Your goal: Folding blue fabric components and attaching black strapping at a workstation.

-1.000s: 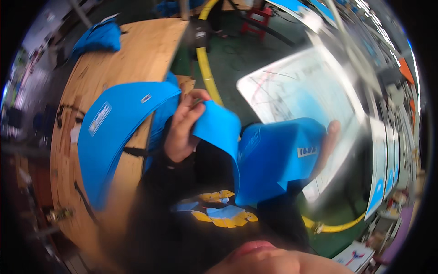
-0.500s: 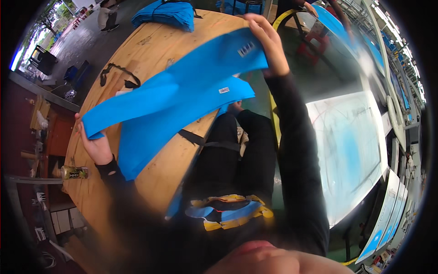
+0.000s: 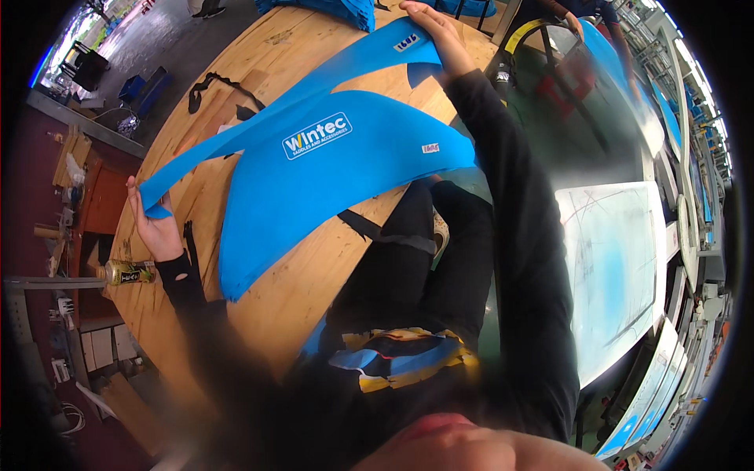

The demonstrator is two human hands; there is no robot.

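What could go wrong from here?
1. The can sits close to the left hand; a sweep of that arm might knock it.
2. The stack pokes past the edge of the table, beside the person's legs; a bump could shift it.
3. The sheet is held only near its ends, the other by the right hand; one slip might drop that end.

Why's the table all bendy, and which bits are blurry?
Head view: the wide fisheye lens curves the wooden table; head view: the left sleeve melts into dark blur toward the bottom; head view: the held blue piece looks fairly sharp.
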